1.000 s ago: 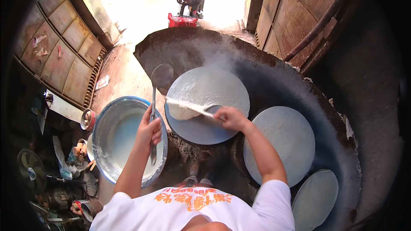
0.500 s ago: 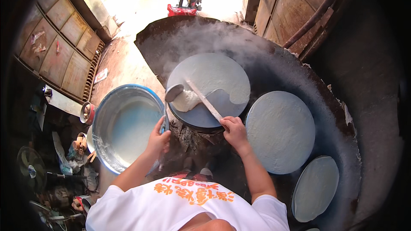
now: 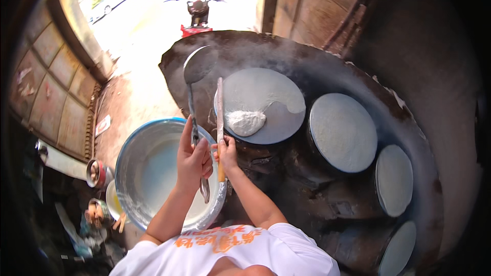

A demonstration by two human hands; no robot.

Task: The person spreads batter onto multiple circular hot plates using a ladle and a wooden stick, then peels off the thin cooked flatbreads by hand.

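Observation:
My left hand [image 3: 193, 164] is wrapped round the handle of a long ladle [image 3: 200, 65]. The ladle's bowl is raised beyond the far left of the nearest round griddle [image 3: 276, 129]. Close beside it, my right hand [image 3: 226, 154] grips a long flat scraper [image 3: 220, 107] by its wooden handle. The blade points away from me, along the griddle's left edge. Pale batter covers the far part of that griddle, with a thick white lump of batter [image 3: 245, 122] at its near left. Below my hands stands a wide blue-rimmed basin [image 3: 134, 138] of thin white batter.
More round griddles, one [image 3: 343, 133] coated pale, curve along the right on a dark, steaming stove [image 3: 394, 103]. Small containers, one a red tin [image 3: 94, 173], stand left of the basin. A motorbike [image 3: 198, 13] is beyond the stove at the doorway.
The ladle has lifted off the griddle and swung away from me. The scraper has come off the batter to the left, and my right hand is now beside my left. The view has shifted.

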